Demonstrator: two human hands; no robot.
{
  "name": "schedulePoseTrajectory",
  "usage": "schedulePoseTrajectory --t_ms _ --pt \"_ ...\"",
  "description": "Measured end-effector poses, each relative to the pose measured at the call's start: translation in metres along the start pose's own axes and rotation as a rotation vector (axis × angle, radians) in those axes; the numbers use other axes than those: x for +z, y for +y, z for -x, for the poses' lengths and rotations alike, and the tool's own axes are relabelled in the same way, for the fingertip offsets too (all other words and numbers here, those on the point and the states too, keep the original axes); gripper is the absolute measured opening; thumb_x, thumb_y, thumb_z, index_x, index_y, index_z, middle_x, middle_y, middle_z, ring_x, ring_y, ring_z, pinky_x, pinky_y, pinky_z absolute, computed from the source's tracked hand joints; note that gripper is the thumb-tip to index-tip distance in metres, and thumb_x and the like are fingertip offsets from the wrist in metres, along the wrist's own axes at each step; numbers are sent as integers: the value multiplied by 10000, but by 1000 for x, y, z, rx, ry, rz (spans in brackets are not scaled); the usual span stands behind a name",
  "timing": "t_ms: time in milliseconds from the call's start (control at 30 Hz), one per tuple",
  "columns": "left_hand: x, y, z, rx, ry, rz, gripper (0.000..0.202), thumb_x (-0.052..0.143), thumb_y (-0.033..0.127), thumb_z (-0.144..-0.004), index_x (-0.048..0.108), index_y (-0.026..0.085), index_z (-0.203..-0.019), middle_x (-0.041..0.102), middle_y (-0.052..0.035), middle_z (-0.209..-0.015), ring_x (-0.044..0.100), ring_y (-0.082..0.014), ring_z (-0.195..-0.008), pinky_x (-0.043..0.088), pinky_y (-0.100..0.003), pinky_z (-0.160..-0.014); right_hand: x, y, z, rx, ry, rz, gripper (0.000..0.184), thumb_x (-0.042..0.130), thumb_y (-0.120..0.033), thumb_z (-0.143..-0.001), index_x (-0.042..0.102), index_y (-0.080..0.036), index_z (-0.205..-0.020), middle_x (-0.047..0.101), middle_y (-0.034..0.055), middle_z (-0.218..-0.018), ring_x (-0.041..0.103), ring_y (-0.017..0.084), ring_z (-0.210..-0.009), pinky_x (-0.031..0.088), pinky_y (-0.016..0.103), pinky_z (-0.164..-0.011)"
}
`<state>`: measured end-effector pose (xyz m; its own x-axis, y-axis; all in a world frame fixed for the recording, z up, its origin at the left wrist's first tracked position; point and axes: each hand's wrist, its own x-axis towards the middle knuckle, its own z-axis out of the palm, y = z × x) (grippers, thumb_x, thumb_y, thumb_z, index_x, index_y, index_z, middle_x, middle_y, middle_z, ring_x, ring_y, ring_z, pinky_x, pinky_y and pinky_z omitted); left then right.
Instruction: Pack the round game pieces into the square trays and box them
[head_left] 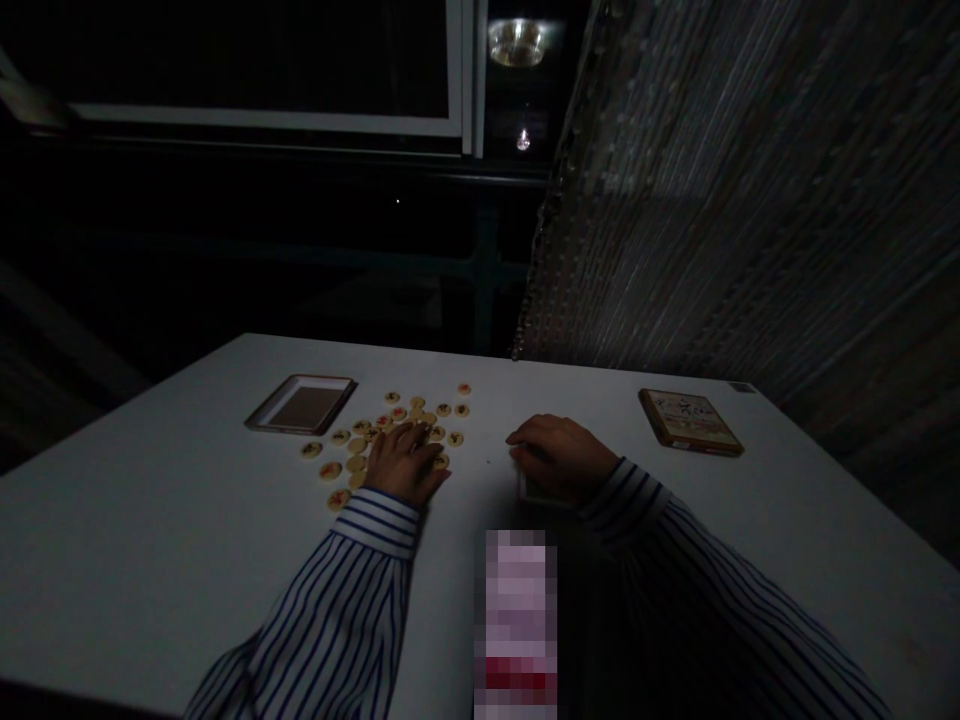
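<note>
The round game pieces [390,425] lie scattered flat on the white table [150,540], pale discs with red or dark marks, spread from about nine o'clock to one o'clock around my left hand [405,462]. That hand rests palm down on the near edge of the scatter, fingers spread loosely over several discs — I cannot tell whether any is actually pinched, since the fingertips hide what is under them. A few pieces sit just outside my wrist at seven o'clock.

My right hand [559,455] sits apart, at three o'clock from the pile, curled over a small pale box-like thing [534,490]; the light is too dim to say how firmly I grip it.

Further out, a shallow rectangular tray [304,403] lies at ten o'clock of the pieces, and a printed box lid [690,420] well off at two o'clock near the curtain [750,200].

I judge the step in hand to be gathering the discs — sweeping them together under the left palm. The next move calls for closing my fingers round a cluster without flicking loose ones toward the table edge.
</note>
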<state>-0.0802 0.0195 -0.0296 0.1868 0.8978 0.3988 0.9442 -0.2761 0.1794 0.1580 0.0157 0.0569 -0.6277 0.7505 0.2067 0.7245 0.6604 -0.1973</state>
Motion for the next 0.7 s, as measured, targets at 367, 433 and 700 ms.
schedulePoseTrajectory --t_ms 367,433,700 --pt "4 1 1 12 -20 -82 282 581 395 -651 635 262 -894 481 -54 -1209 335 -284 -1149 231 -511 -937 -5 -1 2 12 -19 18 266 426 -280 -793 587 -169 -973 600 71 -967 523 171 -902 381 319 -792" --pt "5 0 1 23 -9 -85 269 578 398 -652 640 262 -875 487 -54 -1202 345 -287 -1140 241 -515 -928 -5 -1 2 13 -17 17 266 429 -281 -791 586 -171 -977 598 69 -974 522 173 -907 381 320 -791" --pt "10 -3 0 80 70 -39 247 590 382 -643 640 252 -846 511 -53 -1176 380 -288 -1110 277 -503 -905 -4 0 2 12 -17 18 270 434 -282 -790 585 -174 -986 601 71 -969 525 174 -907 380 315 -791"
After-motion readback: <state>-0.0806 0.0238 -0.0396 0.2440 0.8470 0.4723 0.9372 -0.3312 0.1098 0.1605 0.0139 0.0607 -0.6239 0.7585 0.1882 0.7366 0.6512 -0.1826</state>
